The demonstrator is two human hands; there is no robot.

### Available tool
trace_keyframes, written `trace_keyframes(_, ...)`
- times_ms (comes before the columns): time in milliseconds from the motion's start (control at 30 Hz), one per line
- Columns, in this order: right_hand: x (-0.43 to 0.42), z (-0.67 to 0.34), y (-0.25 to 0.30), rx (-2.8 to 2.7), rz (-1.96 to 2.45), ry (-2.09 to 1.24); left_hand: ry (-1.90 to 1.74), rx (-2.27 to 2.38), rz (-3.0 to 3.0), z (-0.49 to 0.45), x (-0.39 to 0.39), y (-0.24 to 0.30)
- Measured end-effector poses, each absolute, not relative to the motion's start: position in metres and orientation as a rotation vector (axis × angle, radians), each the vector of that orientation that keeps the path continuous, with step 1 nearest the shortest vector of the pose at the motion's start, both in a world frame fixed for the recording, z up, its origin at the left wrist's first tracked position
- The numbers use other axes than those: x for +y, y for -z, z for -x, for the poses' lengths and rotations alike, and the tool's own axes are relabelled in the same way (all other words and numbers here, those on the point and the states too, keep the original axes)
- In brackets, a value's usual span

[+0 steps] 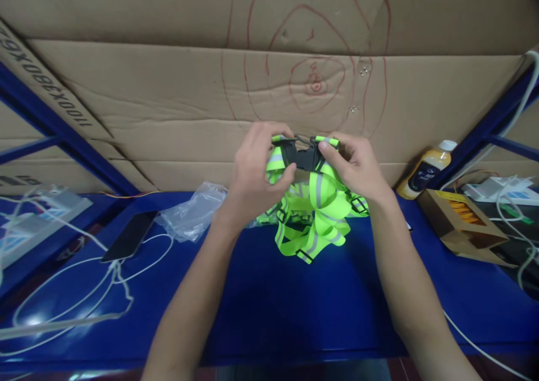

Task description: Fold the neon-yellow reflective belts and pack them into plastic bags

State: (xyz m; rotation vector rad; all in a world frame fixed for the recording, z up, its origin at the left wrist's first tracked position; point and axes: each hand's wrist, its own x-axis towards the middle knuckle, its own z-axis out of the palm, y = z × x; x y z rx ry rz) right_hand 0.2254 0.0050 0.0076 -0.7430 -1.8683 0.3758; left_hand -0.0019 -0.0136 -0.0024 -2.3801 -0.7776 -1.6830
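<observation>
Above the middle of the blue table, a black plastic side-release buckle (304,157) is held up between both hands. My left hand (259,164) is closed on its left part, thumb at the lower edge. On the right part, my right hand (351,159) pinches with its thumb in front. The two parts meet; whether they are fully clicked together I cannot tell. Neon yellow-green webbing straps (326,215) with grey reflective stripes run from the buckle and lie bunched below it, with small black adjusters among them.
On the blue table (303,302), a crumpled clear plastic bag (193,212), a black phone (129,236) and white cables lie to the left. At right stand a juice bottle (427,170) and an open cardboard box (467,226). A cardboard panel (168,100) with red rings rises behind.
</observation>
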Motion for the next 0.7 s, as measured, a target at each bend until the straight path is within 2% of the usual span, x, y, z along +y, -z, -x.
trace_keyframes(100, 0.007, -0.225, -0.006, -1.921, 0.767, -0.316, 1.446, -0.752, 2.410, -0.001, -0.019, 0.002)
trace_keyframes(300, 0.002, -0.224, -0.007, -1.918, 0.782, -0.322, 1.273, -0.779, 2.485, 0.001, -0.020, 0.003)
trace_keyframes(700, -0.006, -0.226, -0.012, -1.886, 0.737, -0.256, 1.245, -0.743, 2.479, -0.004, -0.011, 0.016)
